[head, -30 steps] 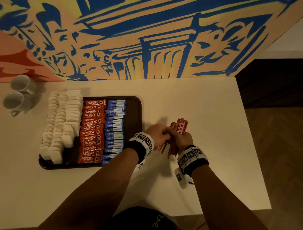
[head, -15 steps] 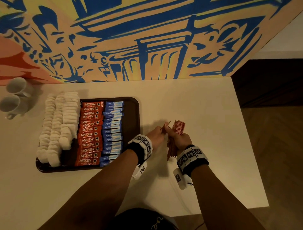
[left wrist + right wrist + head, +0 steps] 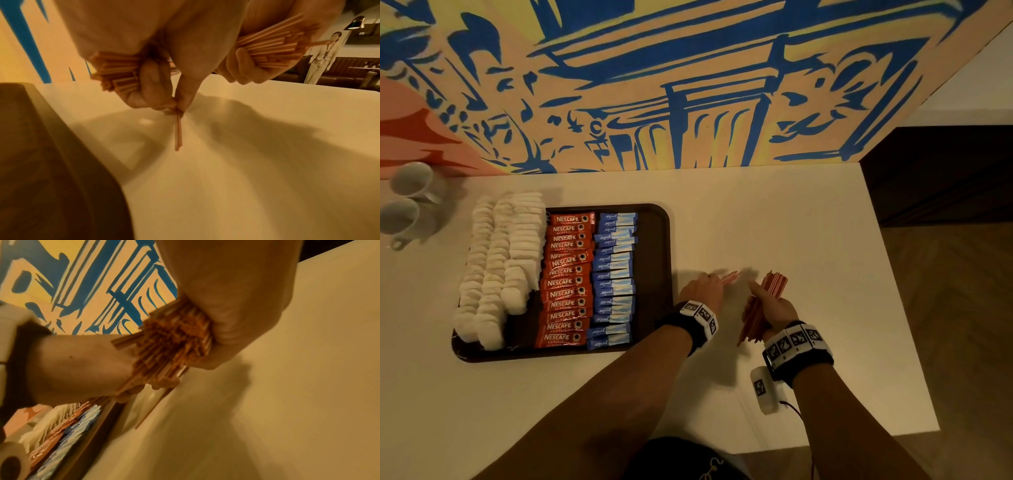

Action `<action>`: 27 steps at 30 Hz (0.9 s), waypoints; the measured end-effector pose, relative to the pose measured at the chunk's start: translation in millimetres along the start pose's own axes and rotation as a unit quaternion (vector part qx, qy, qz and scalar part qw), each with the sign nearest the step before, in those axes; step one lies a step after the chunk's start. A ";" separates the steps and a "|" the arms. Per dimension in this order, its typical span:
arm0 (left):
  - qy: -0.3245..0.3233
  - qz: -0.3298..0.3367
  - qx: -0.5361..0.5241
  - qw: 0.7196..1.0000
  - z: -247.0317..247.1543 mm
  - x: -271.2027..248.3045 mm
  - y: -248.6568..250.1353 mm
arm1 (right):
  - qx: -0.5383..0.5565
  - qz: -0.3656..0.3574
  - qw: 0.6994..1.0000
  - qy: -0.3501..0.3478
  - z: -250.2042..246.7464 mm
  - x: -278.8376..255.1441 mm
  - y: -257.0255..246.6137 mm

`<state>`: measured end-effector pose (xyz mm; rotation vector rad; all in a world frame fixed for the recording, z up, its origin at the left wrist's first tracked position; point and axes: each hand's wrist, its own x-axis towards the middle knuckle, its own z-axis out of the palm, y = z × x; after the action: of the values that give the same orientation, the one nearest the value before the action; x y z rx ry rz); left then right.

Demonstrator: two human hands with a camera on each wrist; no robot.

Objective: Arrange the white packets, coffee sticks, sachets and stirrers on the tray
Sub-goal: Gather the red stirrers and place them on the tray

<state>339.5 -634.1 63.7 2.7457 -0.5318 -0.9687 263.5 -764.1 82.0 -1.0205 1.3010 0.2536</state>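
Tabletop (image 3: 774,222): stirrers (image 3: 765,308) within right hand (image 3: 774,310)

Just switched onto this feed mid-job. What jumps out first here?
The dark tray at table left, filled in neat columns: white packets, red coffee sticks, blue sachets, with a bare strip on its right side. Just right of it, over the table, the right hand grips a bundle of red stirrers while the left hand holds a smaller bunch.

Black wristbands (image 3: 796,358) with white marker tags
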 end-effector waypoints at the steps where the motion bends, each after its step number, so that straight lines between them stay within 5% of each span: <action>1: -0.003 0.005 0.006 1.000 0.7 -0.2 1.9 | -0.002 -0.001 1.000 -0.001 0.6 -0.8 0.1; 4: -0.019 -0.003 -0.004 1.000 -5.6 0.1 6.2 | -0.004 -0.002 1.000 -0.004 2.1 -3.5 -0.1; 8: -0.046 -0.049 -0.155 0.986 -23.3 -1.3 9.4 | -0.005 -0.010 1.000 -0.016 4.2 -10.1 -1.7; 14: 0.009 -0.027 -0.302 0.953 -60.4 -23.0 -30.3 | 0.000 -0.021 0.998 -0.056 23.5 -24.6 -5.6; 16: 0.027 -0.060 -0.378 0.923 -69.9 -22.6 -49.2 | 0.001 -0.020 0.997 -0.072 33.7 -31.2 -5.8; 21: 0.088 -0.203 -0.576 0.787 -88.1 -9.3 -87.8 | -0.004 -0.013 0.995 -0.104 58.8 -42.1 1.0; 27: 0.061 -0.289 -0.554 0.778 -100.6 18.4 -103.1 | -0.034 -0.003 0.994 -0.105 74.9 -46.4 16.2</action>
<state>444.6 -541.3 101.4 1.7914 0.7598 -0.7805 288.6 -682.5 109.2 -1.0255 1.1051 0.3918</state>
